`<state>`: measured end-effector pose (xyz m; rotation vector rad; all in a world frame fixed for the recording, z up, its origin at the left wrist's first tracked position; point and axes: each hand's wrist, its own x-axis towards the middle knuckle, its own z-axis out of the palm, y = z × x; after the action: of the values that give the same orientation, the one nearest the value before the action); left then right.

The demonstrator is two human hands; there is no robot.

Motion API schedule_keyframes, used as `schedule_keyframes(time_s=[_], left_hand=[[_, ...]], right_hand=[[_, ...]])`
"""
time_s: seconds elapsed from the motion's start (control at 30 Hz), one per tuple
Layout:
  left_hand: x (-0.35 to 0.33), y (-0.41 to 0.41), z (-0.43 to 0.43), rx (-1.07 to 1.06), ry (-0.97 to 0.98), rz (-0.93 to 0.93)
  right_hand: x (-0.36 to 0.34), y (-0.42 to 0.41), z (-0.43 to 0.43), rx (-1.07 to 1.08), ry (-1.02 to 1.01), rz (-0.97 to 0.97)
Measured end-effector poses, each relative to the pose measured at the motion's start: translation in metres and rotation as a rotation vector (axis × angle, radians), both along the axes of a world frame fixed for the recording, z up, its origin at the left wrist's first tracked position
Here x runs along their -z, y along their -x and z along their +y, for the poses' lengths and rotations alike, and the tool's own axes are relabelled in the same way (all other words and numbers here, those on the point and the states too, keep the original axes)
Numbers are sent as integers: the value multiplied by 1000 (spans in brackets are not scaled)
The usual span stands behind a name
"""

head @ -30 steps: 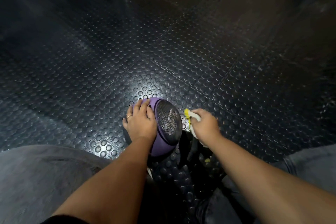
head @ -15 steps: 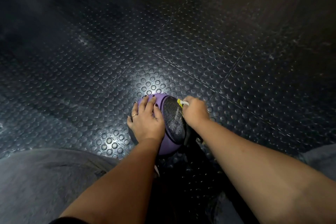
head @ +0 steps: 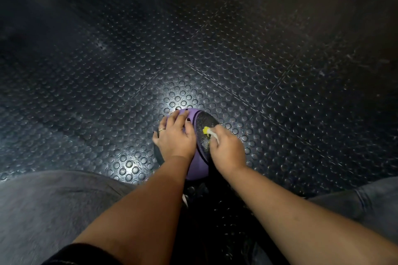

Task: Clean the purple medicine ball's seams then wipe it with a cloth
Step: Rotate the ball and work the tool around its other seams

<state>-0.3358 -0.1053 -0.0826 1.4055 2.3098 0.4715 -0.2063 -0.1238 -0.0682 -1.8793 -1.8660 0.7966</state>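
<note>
The ball (head: 197, 171) is purple, with a dark seam line curving over its top and a large black panel (head: 204, 121) of rough, grainy texture facing up and to the right. It is small enough that two hands cover much of it. It sits on the floor (head: 107, 92), a dark rubber surface covered in raised round studs, in a bright patch of light just ahead of the person's knees and between the two forearms.

The left hand (head: 175, 137) lies over the ball's left and upper side. Its fingers (head: 177, 117) are fairly straight and slightly spread, laid flat against the purple skin, with the thumb reaching toward the edge of the black panel. The nails are dark, and a ring (head: 161, 129) sits on one finger.

The right hand (head: 228, 150) is curled tightly around a brush (head: 208, 131) with a white handle and a yellow head. Only the head and a short stretch of handle show past the knuckles; the fingertips are hidden beneath the hand. The yellow head touches the black panel near its right edge.

Grey trouser legs (head: 43, 211) fill the lower corners, and a black sleeve (head: 71, 256) edges the left arm at the bottom.
</note>
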Motion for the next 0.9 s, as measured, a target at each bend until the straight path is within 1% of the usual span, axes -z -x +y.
schedule_keyframes(time_s=[0.07, 0.17, 0.23, 0.33, 0.4, 0.53, 0.67, 0.83, 0.9], left_hand=[[1, -3, -6, 19, -9, 28], [3, -6, -10, 15, -11, 43], [4, -5, -9, 4, -12, 43], [5, -6, -10, 12, -2, 48], [5, -6, -10, 8, 4, 51], [4, -5, -3, -25, 23, 24], [2, -4, 5, -41, 27, 3], [2, 2, 4, -38, 21, -25], [3, 2, 4, -32, 10, -34]], right_hand=[[0, -4, 17, 102, 93, -17], [3, -10, 42, 141, 228, -10], [7, -10, 54, 167, 266, 29], [15, -9, 67, 201, 312, 12], [14, -10, 69, 203, 319, 39], [4, -10, 50, 160, 256, 195], [-2, -2, 18, 63, 149, 244], [0, -9, -6, -182, 15, 131], [2, -11, -9, -215, -31, 115]])
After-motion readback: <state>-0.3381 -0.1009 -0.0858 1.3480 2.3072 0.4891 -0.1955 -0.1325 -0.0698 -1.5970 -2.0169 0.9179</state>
